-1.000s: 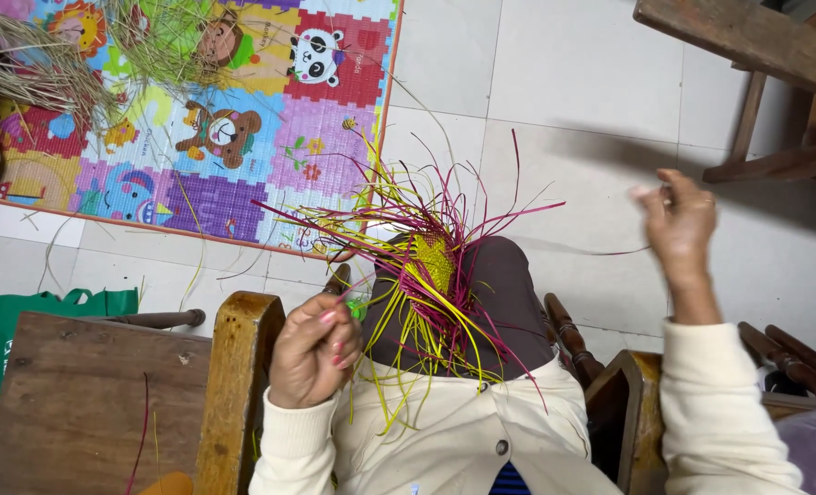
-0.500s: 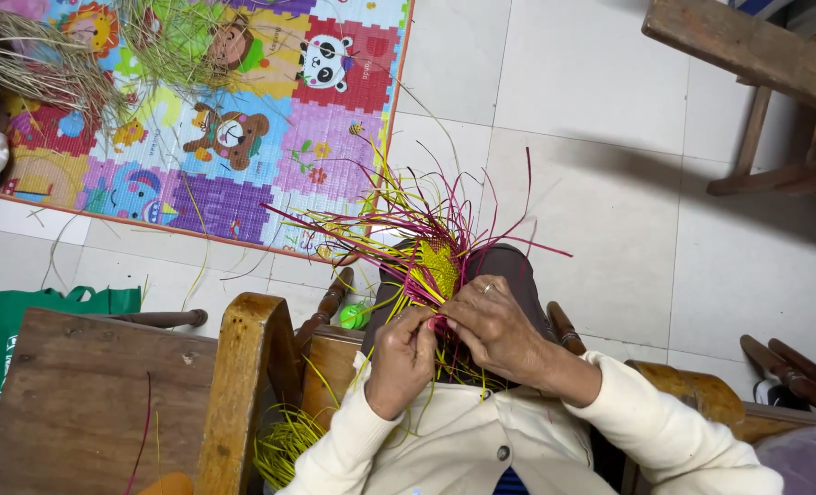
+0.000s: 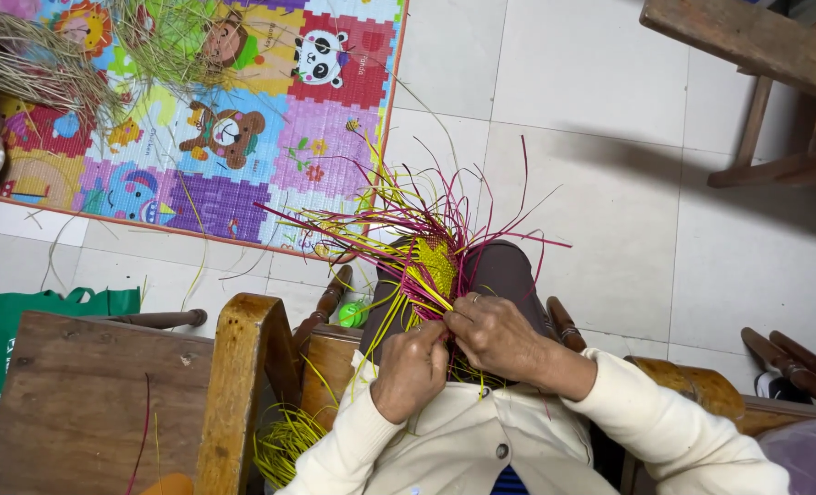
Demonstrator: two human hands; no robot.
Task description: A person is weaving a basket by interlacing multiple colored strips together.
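Observation:
A half-woven piece of yellow and magenta straw (image 3: 434, 266) rests on my dark-trousered knee, its loose strands fanning out toward the floor. My left hand (image 3: 412, 368) grips the near edge of the weave with curled fingers. My right hand (image 3: 492, 332) lies right beside it, fingers pinching strands at the same edge. Both hands touch each other over my lap. I wear cream sleeves and sit in a wooden chair (image 3: 239, 367).
A colourful foam play mat (image 3: 234, 119) covers the floor ahead, with piles of dry green and tan straw (image 3: 78, 55) on it. A green bag (image 3: 23, 316) lies left, a wooden table (image 3: 78, 403) near left, wooden furniture legs (image 3: 756, 82) upper right, yellow straw (image 3: 284, 445) under the chair.
My right hand, raised far to the right pulling a strand a second ago, has come back down to the weave. Both hands now work together at its near edge.

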